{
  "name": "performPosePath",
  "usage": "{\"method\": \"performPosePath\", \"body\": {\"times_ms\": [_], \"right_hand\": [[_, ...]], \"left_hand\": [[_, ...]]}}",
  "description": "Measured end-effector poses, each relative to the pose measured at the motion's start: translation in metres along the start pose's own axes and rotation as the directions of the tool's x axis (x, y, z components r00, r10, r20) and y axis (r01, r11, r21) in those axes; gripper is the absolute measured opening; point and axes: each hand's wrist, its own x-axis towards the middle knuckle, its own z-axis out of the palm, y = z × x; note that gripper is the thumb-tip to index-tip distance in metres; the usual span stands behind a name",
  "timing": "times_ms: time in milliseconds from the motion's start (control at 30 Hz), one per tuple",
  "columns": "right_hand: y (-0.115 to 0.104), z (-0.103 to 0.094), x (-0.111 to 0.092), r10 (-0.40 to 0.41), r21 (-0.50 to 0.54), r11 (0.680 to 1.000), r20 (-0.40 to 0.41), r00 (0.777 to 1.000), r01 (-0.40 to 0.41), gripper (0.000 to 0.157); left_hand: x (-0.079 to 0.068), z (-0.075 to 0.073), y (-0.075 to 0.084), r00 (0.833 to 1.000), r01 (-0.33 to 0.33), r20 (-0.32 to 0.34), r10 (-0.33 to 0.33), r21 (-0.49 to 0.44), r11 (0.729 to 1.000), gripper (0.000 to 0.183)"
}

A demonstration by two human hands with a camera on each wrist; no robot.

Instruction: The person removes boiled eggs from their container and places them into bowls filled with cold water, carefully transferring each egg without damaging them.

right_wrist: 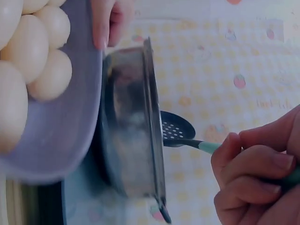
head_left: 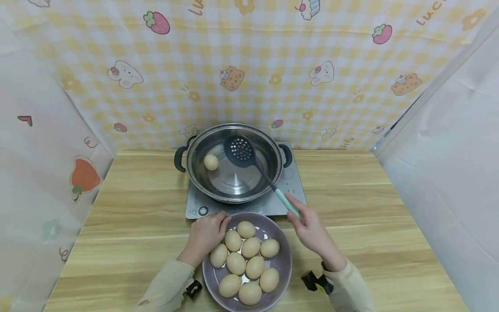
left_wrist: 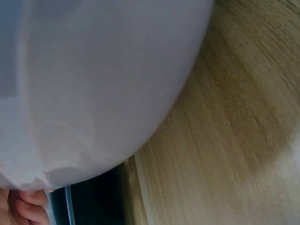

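Observation:
My right hand (head_left: 312,229) grips the mint-green handle of a black slotted skimmer (head_left: 239,150). The skimmer's perforated head is inside a wide steel pot (head_left: 234,200), to the right of a single egg (head_left: 211,162) that lies in the pot. With my left hand (head_left: 206,236) I hold the far left rim of a purple-grey bowl (head_left: 286,268), thumb by the rim and fingers curled beyond it. Several light brown eggs (head_left: 235,263) fill the bowl. In the right wrist view, curled fingers wrap the skimmer handle (right_wrist: 208,146).
The pot stands on a flat grey induction cooktop (head_left: 298,186) at the back of the wooden table (head_left: 351,208). Black side handles (head_left: 179,159) stick out from the pot. A yellow checked cloth (head_left: 273,56) hangs behind, with white sheets (head_left: 460,143) at both sides.

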Motion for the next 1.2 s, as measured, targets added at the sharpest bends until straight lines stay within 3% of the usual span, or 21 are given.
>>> {"method": "performPosePath", "body": {"times_ms": [300,533,700,967,1200], "right_hand": [[-0.013,0.029,0.017,0.090,-0.060,0.995,0.090,0.992,-0.085,0.045],[-0.019,0.040,0.021,0.032,-0.105,0.994,0.072,0.997,-0.024,0.042],[-0.025,0.043,0.019,0.045,-0.079,0.996,0.124,0.991,-0.035,0.043],[-0.034,0.045,0.005,0.013,-0.122,0.993,0.169,0.986,0.007,0.043],[-0.040,0.043,-0.012,-0.062,-0.134,0.987,0.186,0.981,0.088,0.042]], "left_hand": [[0.001,0.000,0.001,1.000,0.008,0.003,-0.007,-0.012,1.000,0.020],[0.000,0.001,0.001,1.000,0.011,0.013,-0.011,-0.008,1.000,0.022],[0.000,0.001,0.000,1.000,0.010,0.011,-0.010,0.003,1.000,0.021],[0.000,0.003,-0.001,1.000,0.001,0.001,-0.001,0.003,1.000,0.020],[0.000,0.002,-0.001,1.000,-0.004,-0.006,0.004,-0.009,1.000,0.018]]}}
